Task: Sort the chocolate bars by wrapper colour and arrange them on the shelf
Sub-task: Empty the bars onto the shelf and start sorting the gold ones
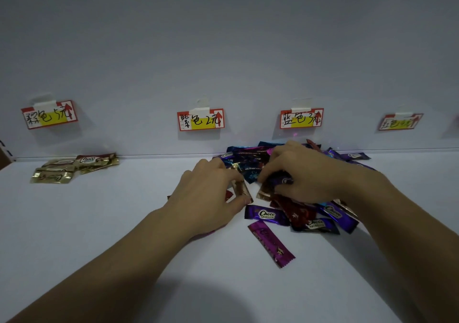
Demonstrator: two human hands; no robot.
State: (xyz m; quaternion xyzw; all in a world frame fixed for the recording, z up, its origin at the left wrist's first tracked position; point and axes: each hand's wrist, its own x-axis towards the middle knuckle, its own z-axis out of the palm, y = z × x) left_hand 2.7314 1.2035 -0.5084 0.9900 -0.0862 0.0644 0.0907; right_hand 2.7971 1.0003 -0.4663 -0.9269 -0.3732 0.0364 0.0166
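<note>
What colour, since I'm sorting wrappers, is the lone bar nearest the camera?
The lone bar is magenta-purple; the head view shows it.

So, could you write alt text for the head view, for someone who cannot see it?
On a white shelf, the left hand pinches a brown bar and the right hand grips a purple bar from a mixed pile of chocolate bars. Gold bars lie apart at left.
</note>
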